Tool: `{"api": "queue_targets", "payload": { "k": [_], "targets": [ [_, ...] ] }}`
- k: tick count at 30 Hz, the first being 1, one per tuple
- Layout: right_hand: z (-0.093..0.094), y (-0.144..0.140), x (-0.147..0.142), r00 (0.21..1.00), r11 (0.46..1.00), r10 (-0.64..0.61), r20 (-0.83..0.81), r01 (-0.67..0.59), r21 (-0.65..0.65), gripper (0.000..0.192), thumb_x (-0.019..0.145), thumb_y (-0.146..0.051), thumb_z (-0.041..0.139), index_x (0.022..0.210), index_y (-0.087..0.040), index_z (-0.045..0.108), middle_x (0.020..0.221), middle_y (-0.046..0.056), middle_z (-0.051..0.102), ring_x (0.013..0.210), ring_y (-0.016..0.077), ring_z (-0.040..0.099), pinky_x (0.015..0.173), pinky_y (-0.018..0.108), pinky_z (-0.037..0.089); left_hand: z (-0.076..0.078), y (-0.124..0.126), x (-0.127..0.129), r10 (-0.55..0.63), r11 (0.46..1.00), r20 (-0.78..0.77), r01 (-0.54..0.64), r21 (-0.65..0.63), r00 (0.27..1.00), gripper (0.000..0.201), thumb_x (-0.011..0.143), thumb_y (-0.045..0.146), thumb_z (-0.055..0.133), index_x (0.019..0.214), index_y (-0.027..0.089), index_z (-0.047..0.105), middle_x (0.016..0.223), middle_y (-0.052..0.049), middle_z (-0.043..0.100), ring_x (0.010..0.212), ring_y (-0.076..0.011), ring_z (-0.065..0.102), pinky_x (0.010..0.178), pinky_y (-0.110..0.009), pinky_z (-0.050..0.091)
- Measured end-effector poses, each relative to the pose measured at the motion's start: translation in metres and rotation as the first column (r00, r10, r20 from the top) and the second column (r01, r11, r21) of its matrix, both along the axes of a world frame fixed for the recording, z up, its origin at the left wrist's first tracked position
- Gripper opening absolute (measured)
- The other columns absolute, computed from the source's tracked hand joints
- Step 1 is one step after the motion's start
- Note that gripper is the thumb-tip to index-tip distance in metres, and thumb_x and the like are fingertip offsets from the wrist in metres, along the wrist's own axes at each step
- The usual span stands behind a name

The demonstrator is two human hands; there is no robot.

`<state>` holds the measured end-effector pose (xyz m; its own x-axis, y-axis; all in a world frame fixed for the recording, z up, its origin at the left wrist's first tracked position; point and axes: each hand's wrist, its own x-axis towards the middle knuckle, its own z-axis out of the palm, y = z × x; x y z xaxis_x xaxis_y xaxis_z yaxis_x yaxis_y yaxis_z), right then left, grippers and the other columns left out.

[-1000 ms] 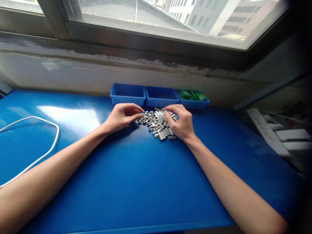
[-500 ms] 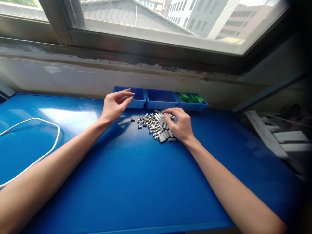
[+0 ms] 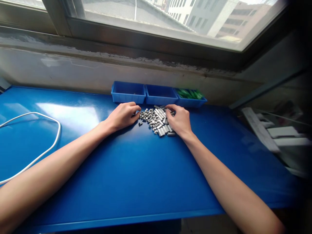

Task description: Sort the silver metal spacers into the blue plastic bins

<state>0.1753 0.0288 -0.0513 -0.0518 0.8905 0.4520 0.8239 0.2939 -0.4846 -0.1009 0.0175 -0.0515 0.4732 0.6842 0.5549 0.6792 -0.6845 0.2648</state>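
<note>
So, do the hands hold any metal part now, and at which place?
Cannot be told: both the left hand and right hand rest their fingers on the pile of small metal parts, hiding any grip.

Three blue bins stand in a row at the back of the one blue table — the right-hand bin alone holds green parts, too many and too blurred to count. One pile of small metal pieces lies in front of the bins — several dozen, the exact figure not readable — with one stray piece just apart from it. Two hands are in view: one left hand, one right hand. One white cable loops at the left.
</note>
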Motion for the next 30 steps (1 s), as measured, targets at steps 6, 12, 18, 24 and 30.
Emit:
{"api": "queue_targets", "payload": {
  "k": [6, 12, 18, 24, 30],
  "targets": [
    [0.0, 0.004, -0.002, 0.992, 0.998, 0.034, -0.126, -0.027, 0.052, 0.026, 0.087, -0.018, 0.065, 0.107, -0.02, 0.081, 0.103, 0.01, 0.079, 0.093, 0.0265, 0.075, 0.094, 0.043, 0.059, -0.003, -0.001, 0.004, -0.001, 0.999, 0.15, 0.008, -0.042, 0.989, 0.021, 0.096, 0.022, 0.061, 0.101, 0.016, 0.079, 0.082, -0.004, 0.071, 0.064, -0.0127, 0.061, 0.067, -0.027, 0.047],
    [0.004, 0.002, -0.002, 0.975, 0.972, 0.097, -0.199, -0.049, 0.231, 0.018, 0.091, -0.019, 0.067, 0.103, -0.021, 0.08, 0.102, 0.009, 0.081, 0.095, 0.0276, 0.076, 0.094, 0.044, 0.06, -0.001, -0.007, 0.005, 0.019, 0.999, 0.09, -0.014, -0.05, 0.996, 0.028, 0.101, 0.027, 0.057, 0.115, 0.015, 0.078, 0.095, -0.007, 0.074, 0.064, -0.0124, 0.061, 0.07, -0.028, 0.05],
    [0.016, -0.007, -0.008, 0.885, 0.963, 0.245, -0.396, -0.176, 0.204, 0.018, 0.095, -0.041, 0.074, 0.101, -0.025, 0.08, 0.1, 0.006, 0.083, 0.091, 0.026, 0.079, 0.088, 0.042, 0.064, 0.004, -0.012, 0.006, 0.045, 0.997, 0.024, -0.043, -0.062, 0.999, 0.033, 0.104, 0.036, 0.054, 0.119, 0.017, 0.077, 0.109, -0.009, 0.075, 0.076, -0.0166, 0.068, 0.073, -0.03, 0.05],
    [0.018, 0.009, -0.016, 0.631, 0.987, 0.103, -0.769, -0.163, -0.001, 0.031, 0.079, -0.049, 0.088, 0.086, -0.02, 0.078, 0.084, 0.004, 0.081, 0.074, 0.0216, 0.079, 0.077, 0.038, 0.067, 0.008, -0.012, 0.003, 0.03, 0.987, 0.096, -0.014, -0.163, 0.995, 0.026, 0.088, 0.024, 0.058, 0.106, 0.016, 0.076, 0.098, -0.006, 0.072, 0.076, -0.0173, 0.065, 0.073, -0.031, 0.051],
    [0.035, 0.041, -0.017, 0.536, 0.984, 0.13, -0.834, -0.173, 0.042, 0.034, 0.074, -0.048, 0.091, 0.09, -0.021, 0.078, 0.093, 0.004, 0.083, 0.095, 0.0241, 0.082, 0.097, 0.043, 0.067, 0.014, -0.012, 0.0, -0.028, 0.971, 0.107, 0.053, -0.234, 0.994, 0.029, 0.077, 0.025, 0.062, 0.102, 0.017, 0.075, 0.091, -0.004, 0.069, 0.076, -0.0184, 0.064, 0.072, -0.031, 0.05]
  ]
}}
